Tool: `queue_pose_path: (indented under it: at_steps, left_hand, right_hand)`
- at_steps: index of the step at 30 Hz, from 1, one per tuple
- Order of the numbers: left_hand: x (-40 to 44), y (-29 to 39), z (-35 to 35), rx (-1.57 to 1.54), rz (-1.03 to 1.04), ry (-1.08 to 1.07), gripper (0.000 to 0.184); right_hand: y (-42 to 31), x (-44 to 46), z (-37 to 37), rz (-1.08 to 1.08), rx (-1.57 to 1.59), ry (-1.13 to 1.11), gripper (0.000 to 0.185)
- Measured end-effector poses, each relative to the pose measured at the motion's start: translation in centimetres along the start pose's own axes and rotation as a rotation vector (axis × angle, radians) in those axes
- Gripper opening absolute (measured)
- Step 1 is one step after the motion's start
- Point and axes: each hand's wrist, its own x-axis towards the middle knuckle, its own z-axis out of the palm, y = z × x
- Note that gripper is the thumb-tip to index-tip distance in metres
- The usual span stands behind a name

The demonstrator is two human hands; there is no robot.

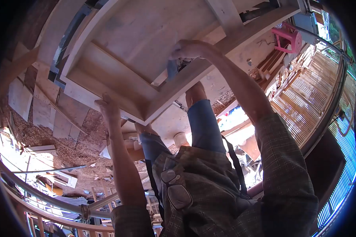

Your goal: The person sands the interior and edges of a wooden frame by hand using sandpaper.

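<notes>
A large wooden frame [178,85] with crosspieces and an inset panel [150,31] stands in front of me. My left hand [106,106] grips the frame's near left edge, its fingers closed over the rim. Inside the frame, near the long right rail, my right hand [192,50] is curled with its fingers pointing left. What it holds, if anything, is hidden; a bluish-grey patch [172,69] shows just below its fingers, and I cannot tell whether it is held. Below the frame, my knees are bent apart.
Wood shavings [87,138] and flat board offcuts [69,118] cover the ground at left. A pink plastic stool [288,39] stands at upper right, near a slatted bamboo-like surface [304,91]. A curved rail [47,201] runs along the lower left.
</notes>
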Motion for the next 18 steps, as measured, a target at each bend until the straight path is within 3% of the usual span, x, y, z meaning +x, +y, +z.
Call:
queue_pose_path:
  at_steps: [2, 3, 5, 7, 8, 10, 11, 13, 14, 16, 17, 18]
  left_hand:
    - [-0.4, 1.3, 0.1, -0.019, -0.016, -0.006, 0.055]
    - [-1.0, 1.4, -0.1, -0.021, -0.03, -0.022, 0.055]
    - [-0.3, 0.5, 0.6, -0.086, 0.007, -0.032, 0.053]
    - [1.2, -1.1, 0.8, -0.158, 0.031, 0.01, 0.052]
    - [1.7, -1.6, 1.1, -0.112, 0.078, 0.048, 0.05]
    - [0.9, -2.4, 1.6, -0.072, 0.124, 0.042, 0.048]
    - [1.1, -2.3, 1.8, -0.083, 0.131, 0.064, 0.046]
    - [1.7, -1.8, 1.5, -0.117, 0.111, 0.133, 0.045]
    - [1.7, -1.0, 1.2, -0.089, 0.136, 0.128, 0.044]
    - [-0.5, -1.1, 0.3, -0.045, 0.139, 0.068, 0.044]
    - [-0.4, -0.7, 0.5, -0.061, 0.111, 0.031, 0.045]
    - [0.2, -0.5, 0.2, -0.074, 0.082, 0.011, 0.046]
  right_hand:
    - [0.4, -2.6, -1.8, -0.101, 1.291, -0.355, 0.03]
    - [0.7, -3.0, -0.9, -0.087, 1.312, -0.361, 0.03]
    - [2.1, -2.5, -1.8, 0.183, -0.153, -0.027, 0.031]
    - [4.8, -4.6, -6.8, 0.074, 1.292, 0.105, 0.029]
    - [5.1, -3.7, -6.2, 0.069, 1.285, 0.098, 0.029]
    - [6.0, -4.6, -3.4, 0.284, -0.333, -0.368, 0.024]
    - [7.0, -6.7, -4.7, 0.3, -0.357, -0.368, 0.024]
    - [9.1, -9.8, -7.9, 0.192, 1.258, 0.223, 0.025]
    - [9.6, -9.6, -8.0, 0.187, 1.249, 0.218, 0.025]
    - [10.3, -12.0, -6.0, 0.561, 0.402, -0.146, 0.027]
    - [10.1, -13.6, -7.0, 0.565, 0.374, -0.145, 0.027]
    - [9.5, -14.7, -7.7, 0.498, 0.813, 0.144, 0.026]
